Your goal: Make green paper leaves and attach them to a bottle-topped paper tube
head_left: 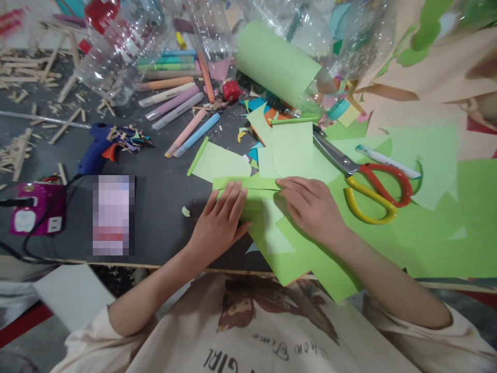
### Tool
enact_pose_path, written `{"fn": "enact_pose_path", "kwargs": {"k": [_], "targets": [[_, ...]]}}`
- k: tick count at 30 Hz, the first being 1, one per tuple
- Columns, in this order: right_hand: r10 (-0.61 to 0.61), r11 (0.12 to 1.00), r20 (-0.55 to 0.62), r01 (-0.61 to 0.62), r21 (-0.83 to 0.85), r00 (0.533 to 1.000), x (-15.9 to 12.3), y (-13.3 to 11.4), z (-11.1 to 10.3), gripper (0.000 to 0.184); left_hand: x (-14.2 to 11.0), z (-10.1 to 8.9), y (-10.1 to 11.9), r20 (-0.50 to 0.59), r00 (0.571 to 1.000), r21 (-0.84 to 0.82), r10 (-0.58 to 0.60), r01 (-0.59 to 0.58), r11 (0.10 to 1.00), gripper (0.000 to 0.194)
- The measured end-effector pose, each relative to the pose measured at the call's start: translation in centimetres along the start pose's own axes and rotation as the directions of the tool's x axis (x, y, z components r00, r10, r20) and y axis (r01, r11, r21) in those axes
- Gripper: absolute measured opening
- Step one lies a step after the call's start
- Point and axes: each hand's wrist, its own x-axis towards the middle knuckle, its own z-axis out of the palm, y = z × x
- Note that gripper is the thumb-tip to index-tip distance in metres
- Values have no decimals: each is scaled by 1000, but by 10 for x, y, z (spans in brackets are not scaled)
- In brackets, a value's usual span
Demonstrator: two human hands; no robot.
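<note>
A folded strip of light green paper (254,183) lies across the table in front of me. My left hand (223,215) presses on its left end, with fingers stretched flat over the paper and the thumb out to the side. At the other end my right hand (310,207) has its fingers drawn together, the fingertips gripping the strip's edge; its thumb is hidden. Under and beside the hands are larger green paper sheets (326,264). Just beyond the strip lie a pale green piece with a rolled edge (221,160) and another pale green piece (293,147).
Scissors with red and yellow handles (349,168) lie to the right. At left are a blue glue gun (95,147), a purple box with cables (39,207) and a blurred phone (112,215). Markers (174,101), a green paper cylinder (275,59), plastic bottles (112,67) and wood sticks (23,150) spread behind.
</note>
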Motion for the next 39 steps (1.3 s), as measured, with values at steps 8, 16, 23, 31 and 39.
{"fn": "enact_pose_path", "kwargs": {"k": [8, 16, 23, 31, 39], "targets": [[-12, 1000, 85, 13, -10, 996, -2, 1, 1, 27, -1, -1, 6, 43, 996, -7, -83, 83, 996, 59], [-21, 1000, 96, 20, 4, 995, -2, 3, 0, 22, -1, 0, 8, 42, 996, 7, -72, 72, 997, 59], [-30, 999, 117, 33, -21, 993, -3, 2, -1, 22, -2, 2, 11, 71, 993, -25, -96, 98, 995, 57], [15, 1000, 145, -18, 19, 989, -6, 2, 1, 27, -2, 1, 11, 18, 998, 65, -65, 63, 996, 56], [14, 998, 139, -22, 57, 990, -6, 4, 2, 26, -1, 2, 11, 25, 996, -1, -82, 82, 997, 56]]}}
